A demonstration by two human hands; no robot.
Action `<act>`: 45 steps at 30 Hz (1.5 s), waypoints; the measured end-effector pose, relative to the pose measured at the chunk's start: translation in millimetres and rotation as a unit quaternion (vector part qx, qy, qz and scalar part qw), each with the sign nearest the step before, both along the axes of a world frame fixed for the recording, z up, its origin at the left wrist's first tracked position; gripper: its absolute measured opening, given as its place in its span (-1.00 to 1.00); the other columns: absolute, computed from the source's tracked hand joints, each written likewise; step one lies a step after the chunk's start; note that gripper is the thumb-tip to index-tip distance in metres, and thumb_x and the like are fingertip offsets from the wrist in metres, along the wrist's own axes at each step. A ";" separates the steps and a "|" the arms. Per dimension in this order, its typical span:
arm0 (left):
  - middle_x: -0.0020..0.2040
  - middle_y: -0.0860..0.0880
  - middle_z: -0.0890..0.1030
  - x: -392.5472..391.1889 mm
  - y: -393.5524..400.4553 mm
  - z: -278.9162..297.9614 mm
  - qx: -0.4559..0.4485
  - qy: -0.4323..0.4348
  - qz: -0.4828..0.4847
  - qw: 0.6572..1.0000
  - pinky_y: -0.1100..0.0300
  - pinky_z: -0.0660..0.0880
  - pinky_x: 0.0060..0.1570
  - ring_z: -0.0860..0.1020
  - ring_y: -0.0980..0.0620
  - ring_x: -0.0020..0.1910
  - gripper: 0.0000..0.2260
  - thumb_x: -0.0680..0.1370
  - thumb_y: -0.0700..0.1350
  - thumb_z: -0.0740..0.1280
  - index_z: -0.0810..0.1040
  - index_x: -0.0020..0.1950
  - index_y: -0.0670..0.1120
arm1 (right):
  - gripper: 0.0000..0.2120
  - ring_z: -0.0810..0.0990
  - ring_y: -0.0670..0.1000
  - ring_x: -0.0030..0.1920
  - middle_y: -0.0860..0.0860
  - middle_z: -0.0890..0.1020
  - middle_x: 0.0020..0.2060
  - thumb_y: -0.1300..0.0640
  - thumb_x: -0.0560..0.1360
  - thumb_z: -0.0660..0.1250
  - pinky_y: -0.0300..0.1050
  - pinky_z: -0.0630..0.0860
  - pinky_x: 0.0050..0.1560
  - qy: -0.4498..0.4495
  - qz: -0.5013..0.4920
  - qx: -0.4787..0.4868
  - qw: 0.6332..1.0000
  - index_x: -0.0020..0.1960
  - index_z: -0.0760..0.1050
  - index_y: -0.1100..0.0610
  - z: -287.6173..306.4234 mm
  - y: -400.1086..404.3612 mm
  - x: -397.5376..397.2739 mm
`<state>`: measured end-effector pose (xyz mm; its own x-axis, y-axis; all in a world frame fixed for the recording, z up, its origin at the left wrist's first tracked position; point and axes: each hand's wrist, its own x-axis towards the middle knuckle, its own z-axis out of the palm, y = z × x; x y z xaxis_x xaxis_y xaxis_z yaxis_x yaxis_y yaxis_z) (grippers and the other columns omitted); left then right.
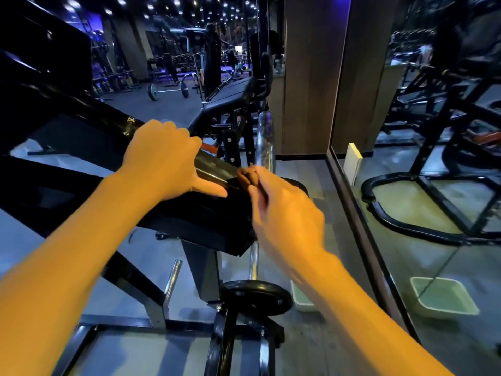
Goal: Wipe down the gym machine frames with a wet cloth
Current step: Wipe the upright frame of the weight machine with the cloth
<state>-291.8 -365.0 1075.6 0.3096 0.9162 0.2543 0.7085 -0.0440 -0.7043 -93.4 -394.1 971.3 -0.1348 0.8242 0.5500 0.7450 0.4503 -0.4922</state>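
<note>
Nearest the camera, a black steel base frame (pixel 225 346) of the gym machine lies on the grey floor (pixel 311 348), and a black round weight plate (pixel 256 297) sits on a chrome peg just above it. Just right of the plate a pale green rectangular plastic tub (pixel 302 301) stands on the floor, largely hidden by the right forearm; what it holds cannot be made out. The mirror wall (pixel 433 185) on the right shows the tub's reflection, with nothing distinguishable inside it. Higher up, the glossy black rectangular frame beam (pixel 214 169) runs with its long axis from upper left, far from the camera, down to the right, ending in a broad black block near the middle of the view. The left hand (pixel 165 161) rests on top of this beam, fingers curled over its far edge and the thumb stretched along the near face. The right hand (pixel 282 207) pinches a small brownish bunched wet cloth (pixel 248 176) between thumb and fingertips, and the cloth touches the beam's top just right of the left thumb. A chrome bar (pixel 264 139) stands upright behind the cloth. Farther off are a black padded bench (pixel 230 96) and a barbell (pixel 168 90) on the floor.
</note>
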 end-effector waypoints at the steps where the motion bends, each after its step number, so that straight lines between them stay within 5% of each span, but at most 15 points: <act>1: -0.34 0.03 0.39 0.6 -1.0 -0.3 0.000 -0.002 -0.002 1.000 0.11 0.07 -0.37 0.24 0.04 -0.40 -0.07 0.19 0.72 -0.22 0.53 -0.14 -0.01 | -0.82 0.52 -0.04 -0.19 -0.18 0.56 -0.09 -0.07 0.72 0.11 -0.02 0.47 -0.42 -0.006 -0.015 -0.009 1.000 0.24 0.44 -0.16 -9.5 -2.1 15.7; 5: -0.37 0.01 0.33 2.5 -4.0 3.4 -0.008 -0.032 0.006 0.999 0.08 0.06 -0.32 0.19 0.02 -0.40 -0.03 0.22 0.69 -0.11 0.61 0.07 -0.03 | -0.76 0.55 0.02 -0.15 -0.09 0.57 -0.05 -0.06 0.70 0.12 0.00 0.50 -0.36 -0.014 -0.091 -0.086 0.992 0.27 0.48 -0.06 -34.6 -0.6 53.8; 8: -0.37 0.01 0.29 3.5 -5.7 6.3 -0.017 -0.049 0.015 0.999 0.08 0.11 -0.29 0.23 -0.03 -0.36 0.02 0.22 0.68 -0.06 0.63 0.22 -0.05 | -0.78 0.57 0.05 -0.09 -0.07 0.59 -0.01 -0.04 0.71 0.14 -0.02 0.40 -0.32 0.022 -0.058 -0.064 0.996 0.22 0.50 0.00 -14.5 6.1 20.3; 13: -0.33 0.03 0.35 0.6 -1.0 2.2 -0.010 -0.015 0.013 1.000 0.09 0.10 -0.33 0.31 -0.02 -0.33 -0.02 0.18 0.75 -0.21 0.56 -0.08 -0.01 | -0.79 0.58 -0.01 -0.07 -0.17 0.60 0.09 -0.03 0.70 0.16 -0.12 0.40 -0.32 -0.002 0.014 0.029 0.999 0.28 0.49 -0.07 10.8 1.8 -15.6; 17: -0.40 0.02 0.32 -2.0 0.1 1.4 -0.003 -0.034 -0.004 0.999 0.10 0.12 -0.33 0.18 0.04 -0.42 -0.11 0.23 0.74 -0.21 0.41 -0.23 -0.04 | -0.73 0.60 0.04 -0.02 -0.11 0.62 0.13 -0.01 0.70 0.17 0.01 0.59 -0.18 0.013 -0.036 -0.020 0.999 0.36 0.51 -0.08 -21.7 -1.2 34.3; 20: -0.36 0.01 0.33 -0.4 -1.6 1.9 -0.010 -0.041 -0.002 0.999 0.10 0.08 -0.32 0.17 0.04 -0.41 -0.18 0.21 0.70 -0.16 0.33 -0.20 -0.03 | -0.74 0.62 0.10 -0.01 -0.07 0.63 0.09 0.00 0.69 0.19 0.04 0.59 -0.25 -0.005 -0.090 -0.022 0.996 0.32 0.52 -0.03 -26.5 6.2 30.3; 25: -0.34 0.02 0.36 -1.8 -1.1 0.9 0.000 -0.035 0.004 0.999 0.08 0.00 -0.38 0.28 -0.02 -0.38 -0.05 0.19 0.73 -0.14 0.58 -0.07 -0.03 | -0.75 0.60 0.07 -0.04 -0.10 0.58 0.15 -0.04 0.70 0.16 -0.07 0.47 -0.35 -0.031 -0.015 0.046 0.998 0.32 0.47 -0.03 6.9 12.4 -23.6; 28: -0.37 0.00 0.39 -1.3 -1.4 1.0 -0.005 -0.044 0.000 0.999 0.09 0.10 -0.33 0.30 -0.03 -0.39 -0.05 0.22 0.72 -0.11 0.61 -0.08 -0.05 | -0.68 0.63 0.06 0.03 -0.11 0.60 0.26 -0.01 0.69 0.23 -0.06 0.59 -0.22 -0.036 -0.017 0.040 0.998 0.42 0.48 -0.07 -7.6 9.1 -3.8; 30: -0.35 0.01 0.40 -1.5 -1.4 0.2 -0.006 -0.037 -0.001 0.999 0.09 0.15 -0.27 0.30 -0.01 -0.37 -0.08 0.22 0.71 -0.16 0.54 -0.12 -0.04 | -0.71 0.65 0.09 0.02 -0.02 0.65 0.19 0.04 0.69 0.27 -0.11 0.58 -0.12 0.007 -0.032 0.020 0.999 0.39 0.53 -0.01 -24.6 5.3 24.0; 34: -0.33 -0.01 0.41 0.1 -4.2 1.3 -0.003 -0.046 -0.003 0.999 0.08 0.15 -0.24 0.31 -0.03 -0.35 -0.05 0.22 0.70 -0.11 0.58 0.02 -0.05 | -0.72 0.60 0.08 -0.02 -0.03 0.62 0.06 -0.01 0.70 0.16 -0.04 0.49 -0.32 -0.022 -0.087 -0.025 0.996 0.33 0.51 -0.01 -24.6 8.7 26.9; 38: -0.31 0.01 0.39 1.5 -4.3 3.0 0.001 -0.056 0.004 0.998 0.07 0.16 -0.22 0.32 -0.05 -0.30 -0.01 0.21 0.71 -0.05 0.62 0.09 -0.06 | -0.64 0.59 0.07 0.14 -0.08 0.55 0.31 -0.05 0.71 0.11 -0.01 0.55 -0.18 0.003 -0.006 0.030 1.000 0.46 0.43 -0.05 4.5 13.5 -24.1; 41: -0.31 0.01 0.39 0.9 -4.4 4.1 -0.003 -0.050 0.007 0.999 0.07 0.17 -0.22 0.32 -0.04 -0.31 -0.02 0.20 0.72 -0.11 0.61 0.01 -0.05 | -0.62 0.61 0.08 0.13 -0.13 0.52 0.36 -0.05 0.71 0.11 0.02 0.63 -0.10 0.006 0.030 0.040 0.999 0.49 0.41 -0.10 -5.7 9.4 -14.3; 45: -0.36 0.00 0.31 0.1 -4.2 3.0 -0.008 -0.054 0.005 0.998 0.06 0.18 -0.23 0.28 -0.03 -0.33 -0.10 0.22 0.69 -0.11 0.51 -0.08 -0.06 | -0.64 0.63 0.12 0.09 -0.01 0.59 0.28 -0.02 0.70 0.17 -0.01 0.58 -0.23 -0.008 -0.061 -0.029 0.998 0.48 0.46 -0.10 -36.9 6.8 47.5</act>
